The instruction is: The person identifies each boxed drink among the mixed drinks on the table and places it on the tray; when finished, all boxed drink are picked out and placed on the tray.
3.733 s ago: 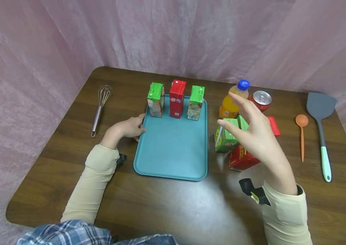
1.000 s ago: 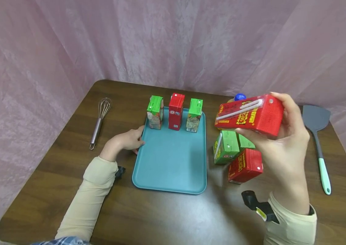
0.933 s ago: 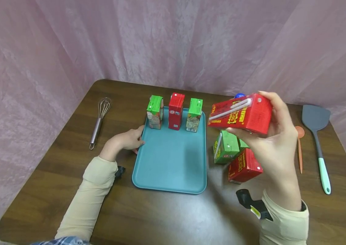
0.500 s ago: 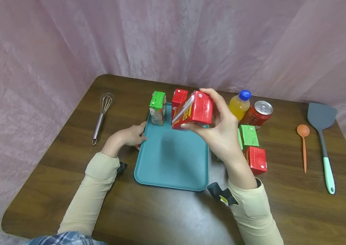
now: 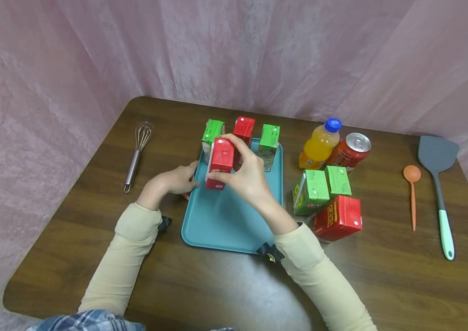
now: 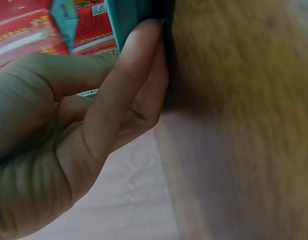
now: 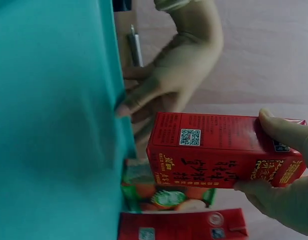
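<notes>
A red drink carton (image 5: 221, 158) is pinched upright between the thumb and fingers of my right hand (image 5: 248, 177), over the left part of the teal tray (image 5: 225, 225). In the right wrist view, that red carton (image 7: 219, 150) seems close to the tray surface; contact cannot be told. My left hand (image 5: 177, 180) grips the tray's left rim, with its thumb on the edge and some fingers hidden. Along the tray's far end stand a green carton (image 5: 214, 128), another red carton (image 5: 244, 126) and a second green carton (image 5: 269, 138).
Right of the tray stand two green cartons (image 5: 312, 191) and a red carton (image 5: 339, 218). Behind them are an orange drink bottle (image 5: 318, 147) and a red can (image 5: 349, 151). An orange spoon (image 5: 413, 184) and a spatula (image 5: 438, 170) lie far right, a whisk (image 5: 137, 151) left.
My right hand first reached over the right-hand group, then lifted a red carton, carried it leftward over the tray, turned it upright and lowered it. My left hand stays at the rim.
</notes>
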Available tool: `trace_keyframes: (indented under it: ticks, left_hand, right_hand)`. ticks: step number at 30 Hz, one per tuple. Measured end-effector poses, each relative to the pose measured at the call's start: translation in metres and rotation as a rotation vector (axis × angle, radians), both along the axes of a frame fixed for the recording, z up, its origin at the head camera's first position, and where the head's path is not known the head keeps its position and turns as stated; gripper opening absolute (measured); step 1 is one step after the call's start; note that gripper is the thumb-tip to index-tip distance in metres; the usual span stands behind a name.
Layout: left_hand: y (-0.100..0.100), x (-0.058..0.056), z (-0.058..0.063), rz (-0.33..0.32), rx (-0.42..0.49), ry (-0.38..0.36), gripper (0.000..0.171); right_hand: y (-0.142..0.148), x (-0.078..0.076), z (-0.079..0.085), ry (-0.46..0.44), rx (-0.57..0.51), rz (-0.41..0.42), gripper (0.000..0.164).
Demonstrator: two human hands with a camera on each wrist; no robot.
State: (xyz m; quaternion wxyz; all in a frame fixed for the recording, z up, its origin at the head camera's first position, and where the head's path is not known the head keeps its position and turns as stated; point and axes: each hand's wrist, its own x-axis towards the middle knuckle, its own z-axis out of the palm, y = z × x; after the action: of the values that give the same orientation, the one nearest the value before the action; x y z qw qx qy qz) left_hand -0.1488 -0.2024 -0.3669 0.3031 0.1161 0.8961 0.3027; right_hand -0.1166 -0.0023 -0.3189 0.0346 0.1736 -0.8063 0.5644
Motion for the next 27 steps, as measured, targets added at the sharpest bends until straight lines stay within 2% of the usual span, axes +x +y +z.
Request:
trace_keyframes:
  ticks: [6, 14, 21, 27]
  left_hand:
    - [0.000, -0.001, 0.001, 0.008, 0.012, -0.007, 0.056]
    - [0.000, -0.002, -0.001, 0.011, 0.006, -0.022, 0.066]
    - [0.000, -0.003, -0.002, 0.008, -0.003, -0.034, 0.067]
    - [-0.001, -0.003, -0.004, 0.011, -0.003, -0.024, 0.070]
  right_hand:
    - [-0.014, -0.007, -0.013, -0.014, 0.062, 0.033, 0.073]
    - [-0.024, -0.011, -0.025, 0.016, 0.143, 0.028, 0.072]
    - [-0.021, -0.010, -0.020, 0.043, 0.250, 0.039, 0.079]
    - [0.004, -0.004, -0.001, 0.018, 0.325, 0.093, 0.080]
